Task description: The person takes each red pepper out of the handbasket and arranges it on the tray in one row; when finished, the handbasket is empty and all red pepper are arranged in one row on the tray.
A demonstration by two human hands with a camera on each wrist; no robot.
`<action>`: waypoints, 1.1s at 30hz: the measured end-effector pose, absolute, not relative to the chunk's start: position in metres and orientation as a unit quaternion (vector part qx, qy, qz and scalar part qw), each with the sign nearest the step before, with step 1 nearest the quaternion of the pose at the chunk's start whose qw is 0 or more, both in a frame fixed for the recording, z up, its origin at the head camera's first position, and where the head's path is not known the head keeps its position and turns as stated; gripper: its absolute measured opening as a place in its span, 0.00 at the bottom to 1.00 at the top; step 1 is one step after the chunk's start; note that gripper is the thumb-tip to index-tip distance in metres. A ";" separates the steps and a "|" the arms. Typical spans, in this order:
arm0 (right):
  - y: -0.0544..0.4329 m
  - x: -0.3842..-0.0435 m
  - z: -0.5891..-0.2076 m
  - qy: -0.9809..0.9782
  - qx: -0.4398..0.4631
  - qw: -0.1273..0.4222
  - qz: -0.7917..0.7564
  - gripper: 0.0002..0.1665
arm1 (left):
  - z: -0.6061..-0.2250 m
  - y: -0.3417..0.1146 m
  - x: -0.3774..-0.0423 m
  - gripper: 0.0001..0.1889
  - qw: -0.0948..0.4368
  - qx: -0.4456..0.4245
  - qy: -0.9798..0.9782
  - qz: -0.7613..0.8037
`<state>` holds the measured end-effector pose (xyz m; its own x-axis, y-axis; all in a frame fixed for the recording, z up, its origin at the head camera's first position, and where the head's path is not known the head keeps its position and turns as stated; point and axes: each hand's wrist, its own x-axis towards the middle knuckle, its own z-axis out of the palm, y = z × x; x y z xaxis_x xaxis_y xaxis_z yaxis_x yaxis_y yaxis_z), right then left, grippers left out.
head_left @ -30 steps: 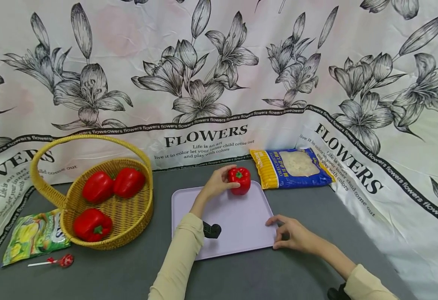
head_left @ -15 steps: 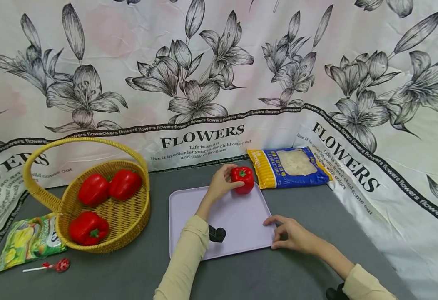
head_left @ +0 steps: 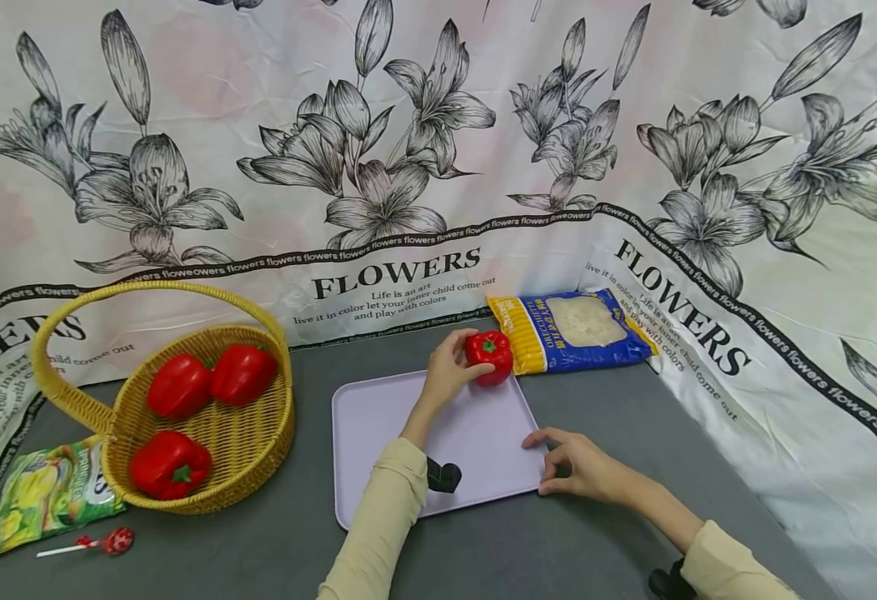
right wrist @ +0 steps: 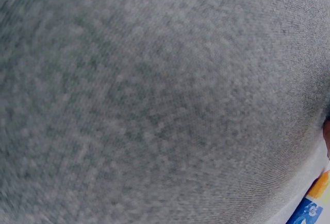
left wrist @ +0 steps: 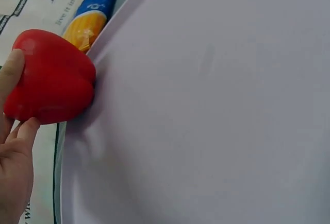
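Observation:
In the head view my left hand (head_left: 448, 371) holds a red bell pepper (head_left: 489, 358) at the far right corner of a pale lilac tray (head_left: 378, 442). The thumb lies across the pepper's near side, and the left wrist view shows fingers on the pepper (left wrist: 54, 80) from two sides. Whether its base touches the tray cannot be told. My right hand (head_left: 584, 469) grips the tray's right edge near the front corner, with thumb and forefinger apart along the rim. The right wrist view shows mostly grey cloth (right wrist: 154, 100) and a sliver of a finger.
A yellow wicker basket (head_left: 277, 450) with three red peppers (head_left: 171, 464) stands at left. Beside it lie a green snack bag (head_left: 48, 500) and a red lollipop (head_left: 117, 541). A blue and yellow pasta bag (head_left: 573, 331) lies behind the tray, before a flowered cloth (head_left: 401, 292).
The left hand and pepper have shifted a little to the right across the tray's far corner. The right hand stays at the tray's edge. The head view has turned slightly right.

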<state>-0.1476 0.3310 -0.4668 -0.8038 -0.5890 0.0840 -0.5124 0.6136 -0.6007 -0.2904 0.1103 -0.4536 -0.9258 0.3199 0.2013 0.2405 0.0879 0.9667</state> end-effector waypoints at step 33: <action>0.332 -0.147 -0.469 0.895 -0.304 0.064 -0.320 0.10 | -0.455 0.116 -0.286 0.32 0.039 0.208 0.756 0.620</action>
<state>-0.1466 0.3322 -0.4694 -0.8068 -0.5854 0.0806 -0.5038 0.6101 -0.6115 -0.2859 0.1156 -0.4546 -0.9107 0.3618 0.1991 0.2661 0.1455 0.9529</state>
